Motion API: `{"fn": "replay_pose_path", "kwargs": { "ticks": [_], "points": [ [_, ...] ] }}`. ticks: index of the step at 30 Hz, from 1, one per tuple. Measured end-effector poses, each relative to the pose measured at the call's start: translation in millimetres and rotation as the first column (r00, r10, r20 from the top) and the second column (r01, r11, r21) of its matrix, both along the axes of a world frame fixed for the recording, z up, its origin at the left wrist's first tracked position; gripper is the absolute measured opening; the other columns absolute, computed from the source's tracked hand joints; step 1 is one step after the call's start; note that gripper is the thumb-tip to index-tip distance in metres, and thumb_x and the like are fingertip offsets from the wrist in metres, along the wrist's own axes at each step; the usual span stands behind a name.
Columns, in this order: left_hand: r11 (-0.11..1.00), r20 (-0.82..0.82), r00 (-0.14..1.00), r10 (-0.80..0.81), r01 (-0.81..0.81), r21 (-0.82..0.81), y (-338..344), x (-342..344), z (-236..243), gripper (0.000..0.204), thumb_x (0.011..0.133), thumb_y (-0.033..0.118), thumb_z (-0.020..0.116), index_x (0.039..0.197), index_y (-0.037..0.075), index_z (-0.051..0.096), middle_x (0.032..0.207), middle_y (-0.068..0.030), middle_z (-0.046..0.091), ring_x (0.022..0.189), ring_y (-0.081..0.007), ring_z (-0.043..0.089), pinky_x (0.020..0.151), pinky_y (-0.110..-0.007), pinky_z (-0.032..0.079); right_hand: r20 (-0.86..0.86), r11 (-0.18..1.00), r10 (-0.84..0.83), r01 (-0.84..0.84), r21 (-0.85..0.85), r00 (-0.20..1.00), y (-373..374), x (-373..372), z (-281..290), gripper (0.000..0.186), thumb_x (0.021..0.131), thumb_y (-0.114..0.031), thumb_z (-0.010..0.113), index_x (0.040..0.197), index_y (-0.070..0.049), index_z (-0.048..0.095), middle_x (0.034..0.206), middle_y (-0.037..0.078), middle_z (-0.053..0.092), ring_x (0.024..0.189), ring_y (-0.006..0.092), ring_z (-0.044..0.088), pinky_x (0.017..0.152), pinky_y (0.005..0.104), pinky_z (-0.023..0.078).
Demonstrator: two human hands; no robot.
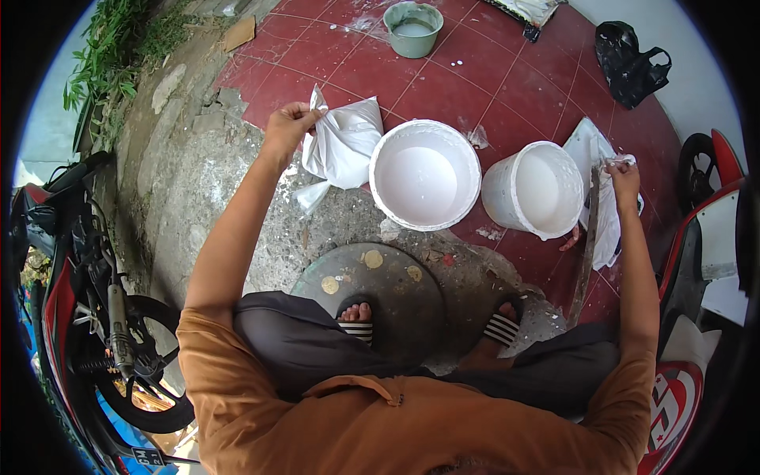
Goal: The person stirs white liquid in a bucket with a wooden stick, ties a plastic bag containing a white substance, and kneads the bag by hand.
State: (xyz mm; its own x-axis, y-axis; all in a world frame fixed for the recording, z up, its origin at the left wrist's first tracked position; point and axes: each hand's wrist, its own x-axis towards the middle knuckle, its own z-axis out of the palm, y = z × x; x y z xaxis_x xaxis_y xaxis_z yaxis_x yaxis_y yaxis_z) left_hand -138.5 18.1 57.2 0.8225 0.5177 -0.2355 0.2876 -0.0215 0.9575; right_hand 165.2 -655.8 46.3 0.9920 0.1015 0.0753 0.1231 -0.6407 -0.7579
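Note:
With my left hand (291, 129) I pinch the gathered top of a filled white plastic bag (348, 142), which rests on the ground at the tile edge. My right hand (624, 180) is closed on the upper edge of a limp white plastic bag (608, 226) at the right. A long, flat stick (589, 245) leans beside that bag. Between my hands stand two white buckets: a wide bucket (426, 215) with white liquid, and a smaller, tilted-looking bucket (507, 198) also holding whitish liquid.
A greenish bucket (413, 46) with pale liquid stands farther off on the red tiles (451, 87). A black plastic bag (629, 67) lies far right. Motorcycles flank me, one at left (119, 317), another at right (697, 237). A round slab (380, 277) lies by my feet.

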Motion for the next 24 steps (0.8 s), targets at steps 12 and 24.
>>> {"fn": "replay_pose_path", "kwargs": {
  "ticks": [12,24],
  "points": [
    [0.997,0.05,0.996,-0.074,0.073,0.013,13.6,-9.0,-0.5,0.012,0.086,0.014,0.073,0.091,0.002,0.073,0.086,0.001,0.064,0.077,-0.0094,0.06,0.07,-0.025,0.047,-0.182,0.753,0.454,-0.265,0.602,0.872,380.5,-81.4,107.7,0.023,0.085,-0.008,0.072,0.102,-0.003,0.059,0.088,0.007,0.071,0.079,0.0122,0.067,0.064,0.0211,0.05],
    [0.942,0.223,0.92,-0.323,0.335,-0.019,35.1,-11.5,1.7,0.023,0.089,0.008,0.068,0.111,0.005,0.072,0.142,-0.0028,0.053,0.117,-0.0133,0.057,0.098,-0.028,0.046,-0.455,0.541,0.706,0.0,0.841,0.542,527.7,-160.3,24.9,0.019,0.087,0.002,0.063,0.103,-0.001,0.054,0.098,0.014,0.067,0.095,0.0256,0.067,0.084,0.0373,0.055]
  ]
}}
